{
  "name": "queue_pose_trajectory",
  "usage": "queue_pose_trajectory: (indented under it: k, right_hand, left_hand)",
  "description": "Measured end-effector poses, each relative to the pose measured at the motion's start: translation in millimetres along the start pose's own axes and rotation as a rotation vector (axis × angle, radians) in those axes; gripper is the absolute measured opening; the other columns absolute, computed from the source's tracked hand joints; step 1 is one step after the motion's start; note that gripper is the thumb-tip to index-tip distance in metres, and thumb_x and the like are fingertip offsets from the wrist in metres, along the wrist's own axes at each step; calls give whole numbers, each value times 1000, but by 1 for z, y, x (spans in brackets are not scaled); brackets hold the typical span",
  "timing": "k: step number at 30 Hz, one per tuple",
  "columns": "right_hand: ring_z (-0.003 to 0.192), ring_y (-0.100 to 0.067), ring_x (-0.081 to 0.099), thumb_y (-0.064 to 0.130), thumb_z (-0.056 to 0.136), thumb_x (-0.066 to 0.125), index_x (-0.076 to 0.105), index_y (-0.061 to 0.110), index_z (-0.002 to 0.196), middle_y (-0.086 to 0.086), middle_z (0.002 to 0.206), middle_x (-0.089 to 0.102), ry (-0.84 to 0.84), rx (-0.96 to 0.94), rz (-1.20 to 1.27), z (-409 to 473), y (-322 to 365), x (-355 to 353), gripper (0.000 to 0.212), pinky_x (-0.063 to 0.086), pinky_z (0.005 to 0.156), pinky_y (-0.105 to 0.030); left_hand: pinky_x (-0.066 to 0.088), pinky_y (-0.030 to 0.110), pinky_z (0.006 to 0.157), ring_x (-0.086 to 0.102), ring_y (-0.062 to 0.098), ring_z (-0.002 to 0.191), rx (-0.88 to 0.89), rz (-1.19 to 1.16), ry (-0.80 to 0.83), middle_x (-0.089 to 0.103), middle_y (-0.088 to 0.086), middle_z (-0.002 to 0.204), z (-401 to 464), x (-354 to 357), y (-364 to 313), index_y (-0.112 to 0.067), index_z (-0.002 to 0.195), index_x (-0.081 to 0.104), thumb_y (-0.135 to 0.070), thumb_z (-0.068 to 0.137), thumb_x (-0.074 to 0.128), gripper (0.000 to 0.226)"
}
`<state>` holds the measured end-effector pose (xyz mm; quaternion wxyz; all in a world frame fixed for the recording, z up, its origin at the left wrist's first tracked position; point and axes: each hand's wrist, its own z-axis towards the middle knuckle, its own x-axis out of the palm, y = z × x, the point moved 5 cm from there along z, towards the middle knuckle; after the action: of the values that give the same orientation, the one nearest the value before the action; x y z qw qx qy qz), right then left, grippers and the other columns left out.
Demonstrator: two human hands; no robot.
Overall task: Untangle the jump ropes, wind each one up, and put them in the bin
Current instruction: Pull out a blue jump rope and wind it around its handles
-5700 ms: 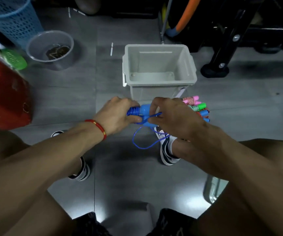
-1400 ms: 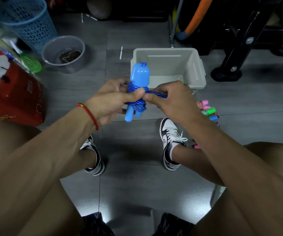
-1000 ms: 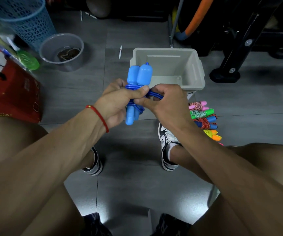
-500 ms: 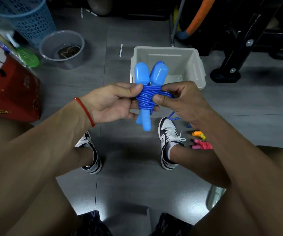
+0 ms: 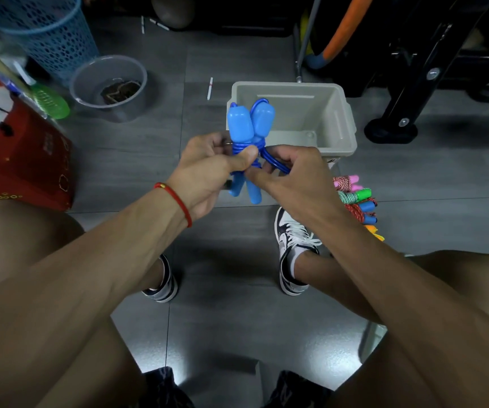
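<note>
Left hand (image 5: 208,175): curled round the blue rope (image 5: 250,128), thumb pressed across the wound cord where it crosses the two handles; a red string sits on the wrist.
Right hand (image 5: 293,178): fingers pinch a strand of the cord just right of the handles; the fingertips are hidden behind the hand's back.
Blue rope: held in the air in front of the bin (image 5: 337,122), both handles side by side and upright, cord coiled round their middle; the lower handle ends stick out below the hands. The part of the coil under the thumbs cannot be seen.
Bin: grey, on the floor beyond the hands; its near left corner is covered by the handles.
Other ropes (image 5: 358,201): a bundled, many-coloured heap on the floor right of the right wrist, partly hidden by the forearm; how many cannot be told.
Left edge: a red box (image 5: 22,160) and a blue basket (image 5: 49,36), both cut off by the frame.
Bowl (image 5: 108,86): grey, holding something dark, hard to make out.
</note>
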<state>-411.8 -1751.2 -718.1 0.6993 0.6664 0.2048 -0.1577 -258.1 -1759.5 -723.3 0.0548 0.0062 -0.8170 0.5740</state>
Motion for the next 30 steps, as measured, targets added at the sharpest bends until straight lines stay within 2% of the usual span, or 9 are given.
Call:
queue_pose_trajectory:
  k: [3,6,9,13,17,19,22,27,30]
  right_hand:
    - [57,-14,45,46,72,86,73,12,83,-2,64,58,37,-50,-114,-1,-1,-2,38,37,56,-27]
    - [61,-10,43,38,77,85,77,11,89,-11,65,60,94,-45,54,-1,-6,-3,30,39,59,-29]
    - [77,-16,55,31,82,83,80,16,102,-27,91,71,208,-31,229,4,-9,-8,25,54,76,-46]
    - [110,-15,69,13,89,75,74,14,115,-7,109,77,308,-19,289,3,-8,-17,27,55,99,-33]
    - [100,-13,73,21,84,81,78,17,109,1,99,79,219,59,149,4,-14,-16,25,56,95,-37]
    - [80,-8,71,27,81,84,80,16,98,2,87,78,124,123,62,5,-18,-14,20,57,78,-28]
    - [62,-17,62,32,82,83,80,15,84,-3,73,74,37,143,-27,5,-15,-9,17,50,62,-32]
    - [49,-16,38,31,81,79,69,5,68,-4,53,53,3,106,-34,3,-9,1,31,33,50,-29]
    - [60,-30,56,34,76,82,75,9,77,-10,65,67,-3,65,-21,5,-7,2,26,48,56,-38]
  left_hand:
    - [52,62,91,70,27,87,-81,-11,41,69,18,111,-6,3,5,1,128,54,-8,77,81,58]
    - [54,64,89,72,29,96,-111,-17,125,66,18,122,-8,3,4,-1,133,49,-13,79,81,64]
    - [54,60,91,65,36,116,-174,-79,310,61,22,134,-8,2,-2,-1,136,52,-23,85,72,60]
    - [55,57,90,59,32,116,-221,-112,440,57,21,136,-9,2,-1,-2,136,54,-26,89,65,54]
    - [59,51,80,68,28,99,-204,-63,267,67,17,114,-4,5,5,-1,129,60,-22,85,71,50]
    - [60,53,78,69,26,87,-194,-23,138,69,14,102,0,4,8,0,119,63,-18,88,71,37]
    - [62,50,73,69,25,79,-200,25,6,72,11,90,3,4,11,-2,112,66,-17,90,72,27]
    - [62,53,68,67,26,74,-147,53,-124,71,13,91,2,7,10,-2,110,64,-17,89,75,28]
    - [63,50,66,70,27,75,-189,-23,-137,73,18,101,-1,8,10,1,120,57,-18,84,80,47]
